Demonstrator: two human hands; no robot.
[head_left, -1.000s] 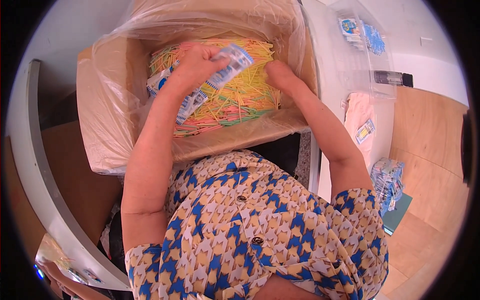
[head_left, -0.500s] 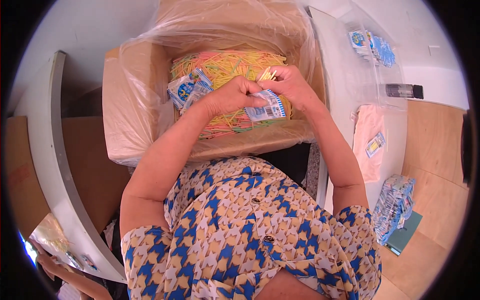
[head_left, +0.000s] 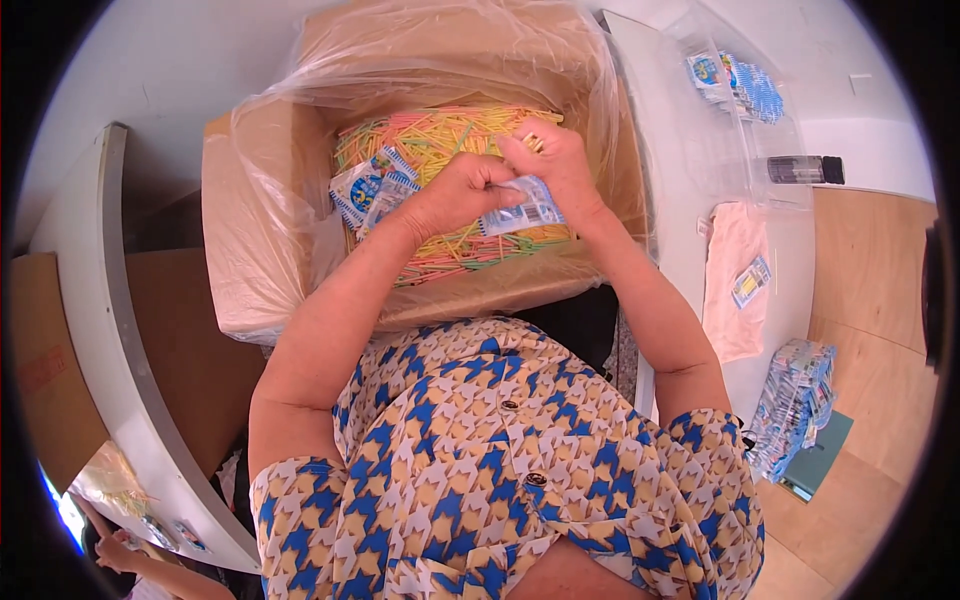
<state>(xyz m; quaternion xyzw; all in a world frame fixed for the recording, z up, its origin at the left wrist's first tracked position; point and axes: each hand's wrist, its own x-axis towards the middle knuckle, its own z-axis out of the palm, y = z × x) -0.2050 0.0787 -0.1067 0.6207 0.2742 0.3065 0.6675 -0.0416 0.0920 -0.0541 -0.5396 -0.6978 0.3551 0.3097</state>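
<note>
Packet (head_left: 532,211) partly hidden by hands (head_left: 455,200); print unclear.

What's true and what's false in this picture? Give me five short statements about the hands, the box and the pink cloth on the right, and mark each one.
1. The left hand holds a small blue-and-white plastic packet. True.
2. The right hand is empty. False: its fingers hold a small bunch of thin pale-yellow sticks.
3. The large brown cardboard box is lined with clear plastic film. True.
4. The loose sticks in the box are all green. False: the multicoloured loose sticks include pink, yellow and green ones.
5. A blue-edged flat packet lies on the pale pink cloth. True.
</note>
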